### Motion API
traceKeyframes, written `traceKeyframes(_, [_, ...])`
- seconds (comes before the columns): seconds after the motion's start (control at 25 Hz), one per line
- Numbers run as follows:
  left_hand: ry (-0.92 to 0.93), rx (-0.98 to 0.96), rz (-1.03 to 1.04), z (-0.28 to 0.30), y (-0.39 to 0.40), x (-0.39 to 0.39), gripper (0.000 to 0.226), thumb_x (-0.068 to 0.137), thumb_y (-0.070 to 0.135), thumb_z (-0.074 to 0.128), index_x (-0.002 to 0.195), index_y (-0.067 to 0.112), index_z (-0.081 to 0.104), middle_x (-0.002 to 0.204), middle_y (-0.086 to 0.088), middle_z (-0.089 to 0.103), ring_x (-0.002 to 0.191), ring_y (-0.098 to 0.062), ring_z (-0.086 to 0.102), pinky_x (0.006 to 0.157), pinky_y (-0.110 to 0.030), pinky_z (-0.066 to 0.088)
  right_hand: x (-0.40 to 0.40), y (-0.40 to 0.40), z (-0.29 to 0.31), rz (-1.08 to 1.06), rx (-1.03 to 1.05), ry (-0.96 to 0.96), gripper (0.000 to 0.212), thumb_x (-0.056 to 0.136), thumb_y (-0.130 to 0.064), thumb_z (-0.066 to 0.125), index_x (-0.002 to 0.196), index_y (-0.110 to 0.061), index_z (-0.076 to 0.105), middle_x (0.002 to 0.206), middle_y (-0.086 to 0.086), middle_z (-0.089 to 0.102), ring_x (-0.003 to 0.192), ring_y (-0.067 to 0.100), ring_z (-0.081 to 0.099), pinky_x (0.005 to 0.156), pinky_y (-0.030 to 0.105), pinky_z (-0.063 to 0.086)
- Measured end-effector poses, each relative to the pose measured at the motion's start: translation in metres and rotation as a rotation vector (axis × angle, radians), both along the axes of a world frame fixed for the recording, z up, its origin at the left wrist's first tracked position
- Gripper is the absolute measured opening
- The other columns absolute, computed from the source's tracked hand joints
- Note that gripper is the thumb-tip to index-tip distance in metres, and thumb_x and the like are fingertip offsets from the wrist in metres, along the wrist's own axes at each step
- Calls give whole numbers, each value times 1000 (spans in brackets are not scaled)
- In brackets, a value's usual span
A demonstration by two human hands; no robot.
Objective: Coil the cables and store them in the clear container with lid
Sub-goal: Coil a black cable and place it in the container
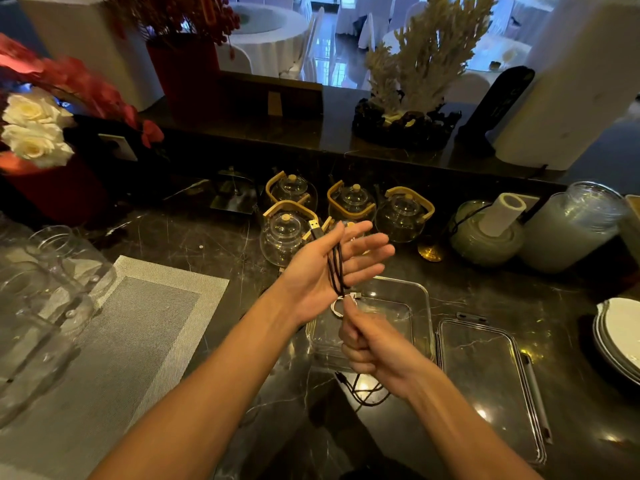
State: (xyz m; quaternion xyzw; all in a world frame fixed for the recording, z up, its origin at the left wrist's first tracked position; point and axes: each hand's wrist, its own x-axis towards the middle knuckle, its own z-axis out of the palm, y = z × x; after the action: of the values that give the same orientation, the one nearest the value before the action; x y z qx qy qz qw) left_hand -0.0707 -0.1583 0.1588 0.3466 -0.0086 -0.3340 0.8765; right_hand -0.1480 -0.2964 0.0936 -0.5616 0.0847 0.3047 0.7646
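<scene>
Dark marble counter (194,244) bearing the clear container (420,299) and, just to its right, the separate lid (485,368). Left hand (325,268), palm up above the container with fingers extended and spread, carries black cable (335,268) loops across the palm. Right hand (367,348), fingers curled, pinches the cable below; its loose end (367,393) lies on the counter.

L hand (322,271) open w/ black cable (337,268), R hand (367,344) gripping it

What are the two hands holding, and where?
A thin black cable: its loops drape over the open left hand; the right hand grips its trailing length.
</scene>
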Motion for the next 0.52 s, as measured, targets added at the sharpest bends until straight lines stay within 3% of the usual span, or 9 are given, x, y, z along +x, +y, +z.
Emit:
traceKeyframes(0.08, [-22, 26, -88, -3, 4, -2, 53, 106, 39, 34, 151, 12, 41, 104, -16, 76, 79, -19, 77, 66, -26, 63, 4, -9, -10, -82, 119, 68, 49, 81, -52, 79, 63, -22, 44, 59, -4, 20, 50, 11, 16, 46, 24, 23])
traceKeyframes(0.16, [-75, 78, -215, -1, 8, -6, 52, 106, 44, 34, 152, 21, 41, 94, -13, 74, 61, -10, 70, 53, -16, 56, 15, -23, -8, -132, 188, 125, 41, 84, -44, 74, 64, -21, 47, 58, -5, 23, 47, 9, 22, 43, 22, 30])
traceKeyframes(0.24, [-129, 197, -308, -2, 7, -11, 49, 107, 45, 31, 144, 21, 52, 76, -9, 67, 46, -4, 57, 41, -11, 44, 29, -33, 5, -130, 192, 140, 31, 86, -39, 66, 69, -17, 53, 57, -4, 29, 41, 7, 26, 36, 19, 25])
traceKeyframes(0.4, [-124, 469, -339, -14, 1, -11, 53, 107, 45, 36, 105, 5, 71, 59, -7, 60, 32, -4, 42, 34, -13, 26, 54, -44, 42, -21, -66, 49, 27, 93, -35, 60, 78, -13, 64, 58, -4, 36, 41, 6, 25, 38, 17, 19])
traceKeyframes(0.52, [-195, 665, -376, -23, 2, -10, 63, 106, 51, 33, 112, 0, 70, 76, -16, 74, 44, -9, 59, 39, -15, 41, 59, -43, 59, 24, -368, -43, 27, 99, -30, 54, 83, -10, 63, 60, -3, 40, 46, 8, 29, 43, 21, 25])
